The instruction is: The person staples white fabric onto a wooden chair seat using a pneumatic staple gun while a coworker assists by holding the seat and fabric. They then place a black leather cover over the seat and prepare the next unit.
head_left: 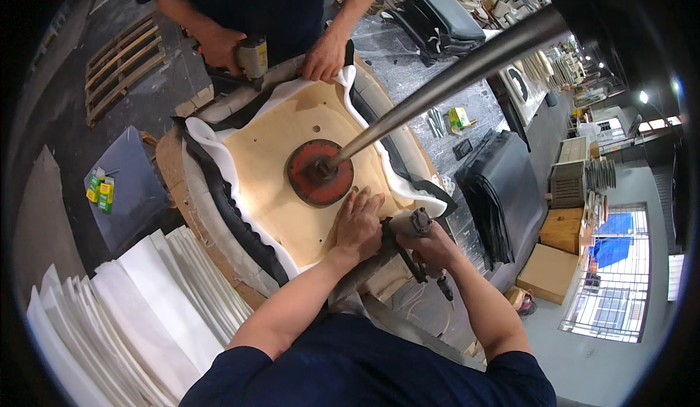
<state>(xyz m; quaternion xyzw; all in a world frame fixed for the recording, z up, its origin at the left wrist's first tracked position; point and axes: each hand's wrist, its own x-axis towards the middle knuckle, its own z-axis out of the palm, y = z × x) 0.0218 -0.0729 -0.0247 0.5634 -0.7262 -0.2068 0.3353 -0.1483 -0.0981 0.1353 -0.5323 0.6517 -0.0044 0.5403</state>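
Note:
A pale plywood seat panel [273,144] lies over white padding [215,148] and black cover material [237,206]. A round red press plate [302,177] on a metal shaft [452,79] rests on the panel. My left hand [359,226] lies with its fingers stretched out on the panel's near edge. My right hand [435,250] is wrapped round the grip of an air staple gun [414,223], its nose close to my left hand at the panel's near right corner. The material under the gun is partly hidden.
Across the panel, a co-worker's hand [325,58] presses the far edge; their other hand holds a staple gun [253,58]. White foam sheets [146,290] stand at the left. Black covers [499,181] are stacked at the right. Small boxes [459,119] and a pallet [124,68] are around.

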